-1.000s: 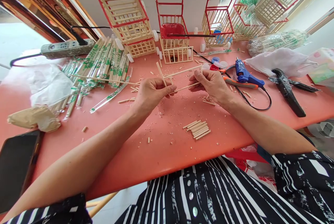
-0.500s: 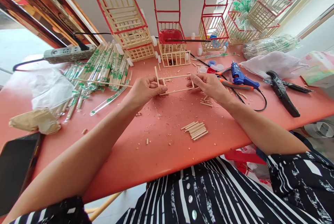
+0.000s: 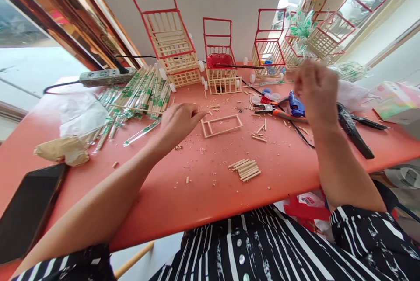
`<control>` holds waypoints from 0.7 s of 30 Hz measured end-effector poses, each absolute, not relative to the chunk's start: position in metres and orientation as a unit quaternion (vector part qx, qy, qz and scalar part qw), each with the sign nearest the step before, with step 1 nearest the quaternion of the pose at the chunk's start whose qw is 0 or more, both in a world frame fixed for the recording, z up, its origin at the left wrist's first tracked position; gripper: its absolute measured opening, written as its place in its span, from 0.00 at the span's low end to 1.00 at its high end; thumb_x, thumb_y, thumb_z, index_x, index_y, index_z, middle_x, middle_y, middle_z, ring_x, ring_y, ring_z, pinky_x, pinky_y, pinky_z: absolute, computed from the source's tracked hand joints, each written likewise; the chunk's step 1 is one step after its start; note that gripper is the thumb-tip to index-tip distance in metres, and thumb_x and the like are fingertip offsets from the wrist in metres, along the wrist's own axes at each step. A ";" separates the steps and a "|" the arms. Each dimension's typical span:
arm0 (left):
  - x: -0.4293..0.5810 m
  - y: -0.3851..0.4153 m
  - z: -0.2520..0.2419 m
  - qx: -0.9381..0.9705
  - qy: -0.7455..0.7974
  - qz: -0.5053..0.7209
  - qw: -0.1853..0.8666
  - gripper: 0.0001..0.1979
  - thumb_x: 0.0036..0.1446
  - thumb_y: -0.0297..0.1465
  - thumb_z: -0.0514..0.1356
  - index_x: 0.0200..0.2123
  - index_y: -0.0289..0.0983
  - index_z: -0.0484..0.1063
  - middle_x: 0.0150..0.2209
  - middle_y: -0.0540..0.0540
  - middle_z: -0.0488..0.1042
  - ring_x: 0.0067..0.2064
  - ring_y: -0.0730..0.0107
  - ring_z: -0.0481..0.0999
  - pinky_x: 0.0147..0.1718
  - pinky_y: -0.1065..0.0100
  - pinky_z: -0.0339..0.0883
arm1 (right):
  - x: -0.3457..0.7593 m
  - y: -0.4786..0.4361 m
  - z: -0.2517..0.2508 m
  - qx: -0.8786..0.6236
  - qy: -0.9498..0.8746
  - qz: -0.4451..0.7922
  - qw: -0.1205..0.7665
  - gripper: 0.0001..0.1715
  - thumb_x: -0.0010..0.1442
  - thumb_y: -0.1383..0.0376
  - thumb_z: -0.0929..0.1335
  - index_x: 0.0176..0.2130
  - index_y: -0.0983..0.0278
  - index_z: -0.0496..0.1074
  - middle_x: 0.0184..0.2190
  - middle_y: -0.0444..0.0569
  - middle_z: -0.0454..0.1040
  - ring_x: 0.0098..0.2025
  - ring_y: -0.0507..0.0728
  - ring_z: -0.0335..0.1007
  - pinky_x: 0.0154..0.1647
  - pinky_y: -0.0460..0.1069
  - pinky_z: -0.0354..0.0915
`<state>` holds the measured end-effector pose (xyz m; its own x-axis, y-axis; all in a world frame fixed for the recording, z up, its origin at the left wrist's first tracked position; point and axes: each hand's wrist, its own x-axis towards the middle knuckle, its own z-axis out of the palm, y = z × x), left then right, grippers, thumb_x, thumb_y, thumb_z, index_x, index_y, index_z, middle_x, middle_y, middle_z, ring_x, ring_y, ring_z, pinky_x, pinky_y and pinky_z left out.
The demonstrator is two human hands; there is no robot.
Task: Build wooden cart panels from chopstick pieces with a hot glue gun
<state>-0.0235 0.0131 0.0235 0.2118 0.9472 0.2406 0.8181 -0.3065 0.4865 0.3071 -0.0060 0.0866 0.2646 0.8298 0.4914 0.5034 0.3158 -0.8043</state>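
A small rectangular frame of wooden sticks (image 3: 226,118), with a crossbar near its left end, lies flat on the table. My left hand (image 3: 182,121) is just left of it, thumb stretched toward the frame and apart from the curled fingers; nothing shows in it. My right hand (image 3: 316,91) is raised at the right, above the area of the blue glue gun (image 3: 296,105), and smeared by motion. Its fingers look bent, but whether they hold anything is unclear. Nearer the front edge lies a row of short cut sticks (image 3: 245,170).
Stick carts with red handles (image 3: 175,45) stand along the back. Wrapped sticks (image 3: 144,91), a power strip (image 3: 106,77) and a phone (image 3: 31,206) lie left. Orange-handled pliers (image 3: 285,115), bottle caps (image 3: 266,96) and a black tool (image 3: 354,132) lie right. Stick scraps litter the table (image 3: 183,202).
Both hands have let go of the stick frame, which now lies on the table. My right hand has moved right and up, toward the glue gun. The view has shifted slightly.
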 end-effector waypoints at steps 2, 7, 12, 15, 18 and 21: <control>-0.016 0.009 0.024 0.773 0.573 0.242 0.125 0.22 0.63 0.37 0.63 0.21 0.43 0.56 0.19 0.51 0.61 0.23 0.65 0.60 0.29 0.61 0.48 | 0.312 -0.006 0.092 -0.513 -0.580 0.064 0.630 0.34 0.78 0.57 0.66 0.21 0.58 0.60 0.16 0.40 0.57 0.17 0.49 0.50 0.20 0.50 0.49; -0.003 0.003 0.019 0.777 0.568 0.242 0.123 0.16 0.68 0.31 0.55 0.29 0.45 0.52 0.24 0.50 0.62 0.28 0.61 0.65 0.31 0.61 0.47 | 0.320 -0.007 0.100 -0.461 -0.559 0.040 0.688 0.30 0.79 0.61 0.66 0.23 0.59 0.66 0.13 0.35 0.50 0.14 0.48 0.42 0.18 0.51 0.42; -0.006 0.005 0.009 0.782 0.550 0.271 0.115 0.12 0.73 0.32 0.52 0.33 0.45 0.55 0.29 0.48 0.68 0.31 0.59 0.69 0.33 0.62 0.50 | 0.328 -0.015 0.116 -0.483 -0.579 0.043 0.656 0.24 0.78 0.74 0.62 0.33 0.65 0.80 0.14 0.35 0.55 0.14 0.46 0.47 0.19 0.49 0.47; -0.007 0.008 0.004 0.786 0.541 0.278 0.110 0.11 0.74 0.33 0.51 0.35 0.44 0.57 0.30 0.47 0.70 0.32 0.60 0.70 0.33 0.62 0.53 | 0.333 -0.018 0.129 -0.512 -0.596 0.046 0.617 0.21 0.77 0.74 0.64 0.36 0.67 0.83 0.15 0.35 0.57 0.16 0.45 0.50 0.20 0.49 0.51; -0.007 0.008 0.000 0.793 0.530 0.284 0.095 0.11 0.73 0.33 0.52 0.34 0.44 0.57 0.30 0.47 0.71 0.33 0.60 0.71 0.34 0.62 0.55 | 0.340 -0.012 0.143 -0.536 -0.637 0.029 0.553 0.17 0.75 0.74 0.67 0.41 0.68 0.86 0.18 0.38 0.65 0.18 0.45 0.58 0.23 0.48 0.56; -0.007 0.007 -0.001 0.802 0.515 0.293 0.076 0.12 0.73 0.33 0.52 0.33 0.44 0.57 0.30 0.46 0.70 0.33 0.60 0.71 0.34 0.63 0.56 | 0.345 0.006 0.158 -0.583 -0.664 0.010 0.468 0.15 0.73 0.74 0.69 0.44 0.66 0.87 0.26 0.44 0.78 0.24 0.45 0.67 0.29 0.47 0.64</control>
